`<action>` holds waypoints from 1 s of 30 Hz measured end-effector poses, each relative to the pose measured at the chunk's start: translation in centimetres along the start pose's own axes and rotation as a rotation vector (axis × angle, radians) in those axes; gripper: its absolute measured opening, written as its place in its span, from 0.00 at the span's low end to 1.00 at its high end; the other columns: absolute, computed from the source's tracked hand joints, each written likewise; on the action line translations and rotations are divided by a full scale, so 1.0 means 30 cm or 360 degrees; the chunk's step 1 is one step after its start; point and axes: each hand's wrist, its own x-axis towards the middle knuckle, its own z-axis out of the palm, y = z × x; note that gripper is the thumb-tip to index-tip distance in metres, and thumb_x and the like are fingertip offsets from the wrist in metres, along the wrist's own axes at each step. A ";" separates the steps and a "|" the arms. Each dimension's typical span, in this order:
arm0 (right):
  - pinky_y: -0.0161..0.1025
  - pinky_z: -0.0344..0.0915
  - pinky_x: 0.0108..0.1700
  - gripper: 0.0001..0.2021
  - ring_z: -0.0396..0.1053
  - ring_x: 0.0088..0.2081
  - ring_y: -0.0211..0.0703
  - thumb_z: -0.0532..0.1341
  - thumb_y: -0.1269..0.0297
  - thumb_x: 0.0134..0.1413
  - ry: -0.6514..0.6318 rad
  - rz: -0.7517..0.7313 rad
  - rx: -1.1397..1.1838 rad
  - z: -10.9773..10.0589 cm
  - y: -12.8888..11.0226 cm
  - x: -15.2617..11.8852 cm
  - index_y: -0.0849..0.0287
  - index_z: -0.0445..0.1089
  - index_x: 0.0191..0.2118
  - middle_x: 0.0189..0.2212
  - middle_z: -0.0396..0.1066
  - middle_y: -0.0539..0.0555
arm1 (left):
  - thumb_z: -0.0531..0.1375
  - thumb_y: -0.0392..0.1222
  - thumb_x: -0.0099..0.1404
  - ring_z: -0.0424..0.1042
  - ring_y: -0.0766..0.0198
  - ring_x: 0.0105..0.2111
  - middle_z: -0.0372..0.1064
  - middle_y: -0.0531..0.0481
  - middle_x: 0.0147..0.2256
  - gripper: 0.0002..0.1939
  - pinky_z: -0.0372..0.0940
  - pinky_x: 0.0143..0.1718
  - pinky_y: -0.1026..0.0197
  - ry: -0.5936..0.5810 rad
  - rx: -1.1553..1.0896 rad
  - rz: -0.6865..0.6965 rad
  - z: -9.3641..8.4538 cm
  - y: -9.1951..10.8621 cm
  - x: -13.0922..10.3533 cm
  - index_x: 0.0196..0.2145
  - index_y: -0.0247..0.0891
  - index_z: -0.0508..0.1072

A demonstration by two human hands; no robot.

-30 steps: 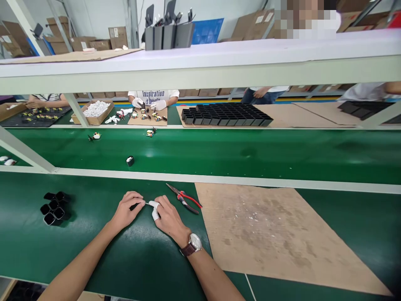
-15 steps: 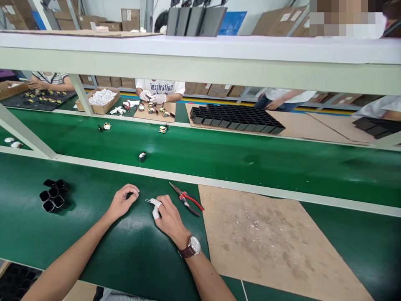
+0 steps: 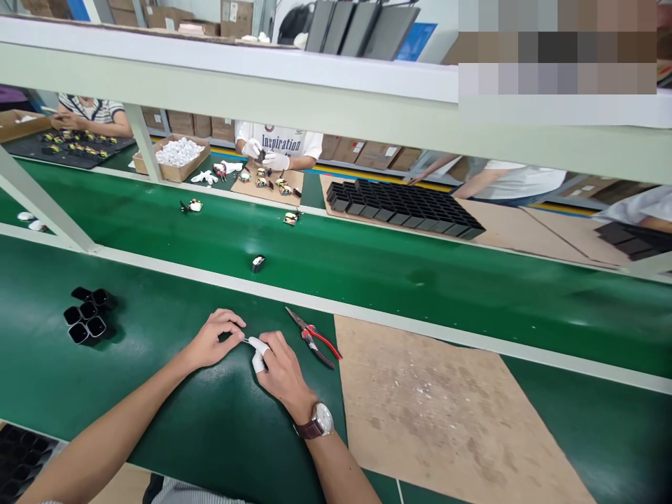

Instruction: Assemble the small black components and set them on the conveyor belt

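My right hand [image 3: 283, 372] pinches a thin, silvery two-pronged metal piece [image 3: 246, 341] between thumb and forefinger, both wearing white finger cots. Most of that piece is hidden by the fingers, so its kind is unclear. My left hand [image 3: 216, 339] meets its tips from the left, thumb and fingers closed on the prongs. Just right of my right hand, red-and-black long-nose pliers [image 3: 311, 336] lie on the green table, jaws toward the back. Farther left stands a cluster of several black, open-topped housings [image 3: 87, 315].
A stained cardboard sheet [image 3: 446, 406] covers the table on the right. Behind a pale rail, the green conveyor belt [image 3: 367, 273] carries a small black housing [image 3: 257, 263] and circuit assemblies [image 3: 292, 218]. Co-workers sit beyond, near a black housing array [image 3: 404, 206]. A shelf beam [image 3: 315, 105] crosses above.
My left hand has moved right, and its fingertips now touch the metal piece in my right hand. The view has tilted slightly. The small items on the belt appear farther right.
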 end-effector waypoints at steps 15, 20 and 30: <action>0.50 0.68 0.46 0.17 0.65 0.44 0.53 0.54 0.83 0.58 -0.0105 0.0372 -0.0332 0.003 0.101 -0.032 0.60 0.73 0.47 0.42 0.69 0.60 | 0.58 0.47 0.74 0.76 0.55 0.46 0.78 0.46 0.43 0.12 0.71 0.50 0.53 0.0267 -0.0007 -0.0161 0.006 -0.026 -0.008 0.36 0.43 0.79; 0.50 0.67 0.46 0.18 0.65 0.43 0.53 0.53 0.83 0.59 -0.0119 0.0362 -0.0338 0.002 0.095 -0.030 0.60 0.73 0.47 0.42 0.69 0.59 | 0.59 0.47 0.74 0.76 0.56 0.46 0.78 0.46 0.44 0.11 0.71 0.50 0.54 0.0255 0.0000 -0.0170 0.004 -0.028 -0.008 0.36 0.43 0.79; 0.50 0.67 0.45 0.17 0.64 0.43 0.52 0.53 0.83 0.59 -0.0086 0.0330 -0.0353 0.003 0.095 -0.032 0.60 0.72 0.46 0.42 0.69 0.60 | 0.58 0.47 0.74 0.76 0.56 0.46 0.78 0.46 0.43 0.11 0.70 0.50 0.54 0.0238 0.0016 -0.0174 0.006 -0.031 -0.007 0.37 0.43 0.78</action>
